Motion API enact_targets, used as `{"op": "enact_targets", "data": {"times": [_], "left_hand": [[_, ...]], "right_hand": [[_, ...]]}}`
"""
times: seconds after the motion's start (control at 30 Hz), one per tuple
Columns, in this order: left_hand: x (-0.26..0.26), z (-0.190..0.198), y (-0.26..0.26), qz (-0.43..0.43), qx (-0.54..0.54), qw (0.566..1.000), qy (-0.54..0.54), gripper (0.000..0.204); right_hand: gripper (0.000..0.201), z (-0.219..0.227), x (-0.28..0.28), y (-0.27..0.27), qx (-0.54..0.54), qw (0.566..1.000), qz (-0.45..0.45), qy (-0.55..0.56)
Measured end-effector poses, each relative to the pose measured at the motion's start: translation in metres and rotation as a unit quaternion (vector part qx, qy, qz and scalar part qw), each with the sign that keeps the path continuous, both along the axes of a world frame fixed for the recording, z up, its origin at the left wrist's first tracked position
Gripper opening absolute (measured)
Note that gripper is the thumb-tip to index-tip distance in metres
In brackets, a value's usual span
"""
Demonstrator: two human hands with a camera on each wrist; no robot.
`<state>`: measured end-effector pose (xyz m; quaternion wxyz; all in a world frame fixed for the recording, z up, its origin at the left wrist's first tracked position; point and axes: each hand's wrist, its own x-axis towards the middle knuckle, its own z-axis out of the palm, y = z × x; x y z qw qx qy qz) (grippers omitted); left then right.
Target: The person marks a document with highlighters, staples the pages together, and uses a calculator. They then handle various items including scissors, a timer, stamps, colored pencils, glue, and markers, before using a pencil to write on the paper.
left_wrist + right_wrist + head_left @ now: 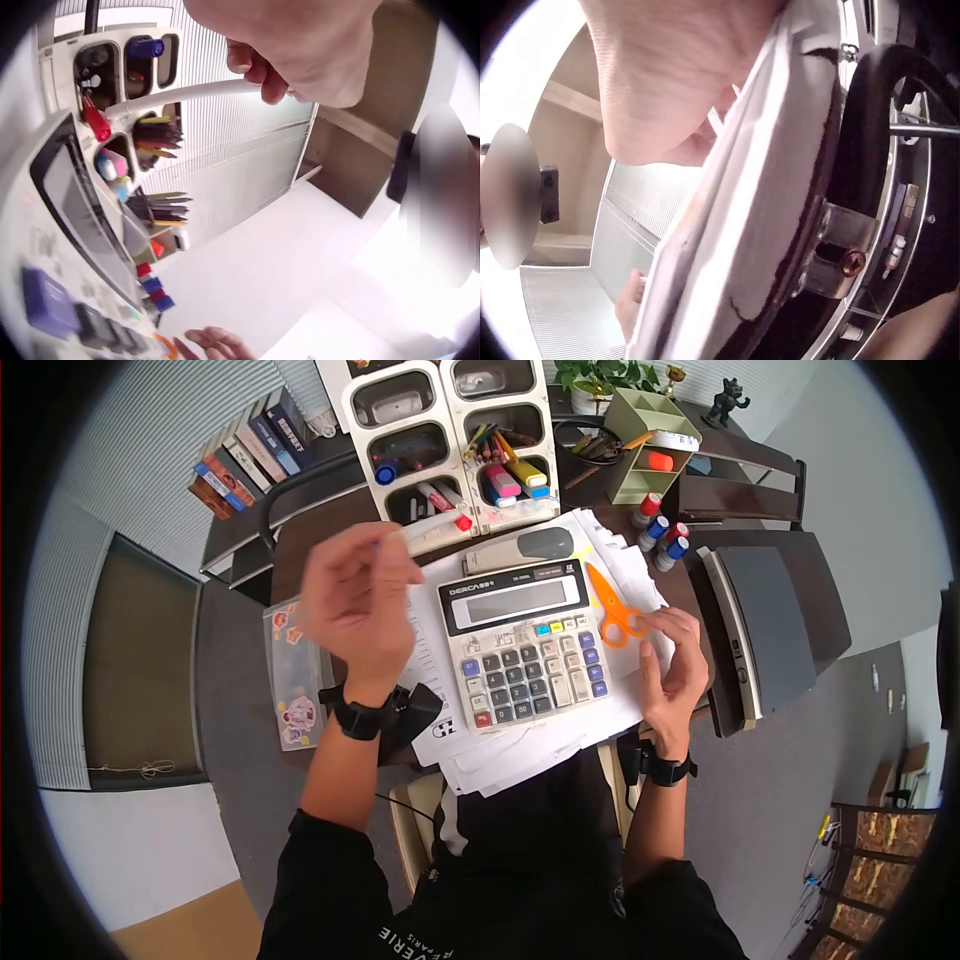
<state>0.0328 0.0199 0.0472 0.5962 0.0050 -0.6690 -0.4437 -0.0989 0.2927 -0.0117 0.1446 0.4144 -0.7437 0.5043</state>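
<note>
My left hand (362,600) is raised over the left side of the papers, its fingers curled. In the left wrist view, the left hand (300,56) pinches a long, slim white stick (187,93), which points toward the organizer. Its far end overlaps a red cap (96,121) in that view. My right hand (677,670) lies on the right edge of the papers (520,753), fingers loosely bent beside the handles of orange scissors (612,610). Between the hands lies a large white calculator (525,645). The right wrist view shows the right hand (675,82) over the paper edges.
A white organizer (462,520) with pens and highlighters stands behind the calculator, near a grey-and-white stapler (520,550). Several red- and blue-capped bottles (660,532) and a green holder (640,445) stand at right. A dark box-like device (765,625) sits farther right; a stickered case (297,680) lies left.
</note>
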Motion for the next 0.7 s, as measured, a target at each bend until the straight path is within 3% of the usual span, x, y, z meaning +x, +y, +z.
{"op": "enact_targets", "data": {"times": [0.03,0.07,0.13,0.17,0.23,0.27,0.33,0.43,0.47,0.53,0.6,0.63,0.7], "left_hand": [[0.003,0.003,0.000,-0.079,0.069,0.993,0.057,0.015],[0.004,0.005,-0.003,-0.076,0.075,0.993,0.059,0.015],[0.006,0.003,-0.010,-0.267,0.111,0.954,0.082,0.017],[0.003,-0.002,-0.009,-0.262,0.119,0.954,0.085,0.017],[-0.008,-0.010,-0.001,-0.398,0.234,0.887,-0.016,0.019],[-0.012,-0.015,0.001,-0.391,0.238,0.889,-0.011,0.019],[-0.018,-0.024,0.002,-0.477,0.263,0.835,-0.077,0.016],[-0.017,-0.026,-0.003,-0.458,0.284,0.828,-0.155,0.018],[-0.017,-0.024,0.001,-0.420,0.256,0.850,-0.191,0.020],[-0.015,-0.024,0.001,-0.419,0.230,0.847,-0.233,0.021],[-0.014,-0.016,0.002,-0.416,0.163,0.849,-0.282,0.020],[-0.013,-0.014,0.004,-0.419,0.163,0.847,-0.285,0.020],[-0.011,-0.012,0.004,-0.351,0.100,0.870,-0.332,0.015]], "right_hand": [[0.027,0.004,0.002,-0.002,0.002,1.000,-0.010,0.012],[0.034,0.011,0.010,-0.001,0.014,0.999,-0.007,0.029],[0.038,0.027,0.031,-0.015,-0.026,1.000,0.015,0.004],[0.043,0.034,0.041,-0.023,-0.074,0.996,0.034,-0.020],[0.057,0.043,0.057,-0.042,-0.105,0.993,0.040,-0.042],[0.058,0.042,0.059,-0.042,-0.074,0.996,0.031,-0.046],[0.058,0.031,0.063,-0.038,-0.031,0.999,-0.003,-0.025],[0.036,0.019,0.079,-0.021,-0.213,0.948,0.079,-0.224],[0.036,0.014,0.083,-0.019,-0.207,0.948,0.079,-0.229],[0.030,0.020,0.095,-0.026,-0.333,0.881,0.187,-0.281],[0.037,0.019,0.086,-0.023,-0.155,0.972,0.122,-0.129],[0.040,0.022,0.082,-0.025,-0.064,0.992,0.096,-0.049],[0.042,0.021,0.087,-0.028,-0.049,0.993,0.088,-0.067]]}}
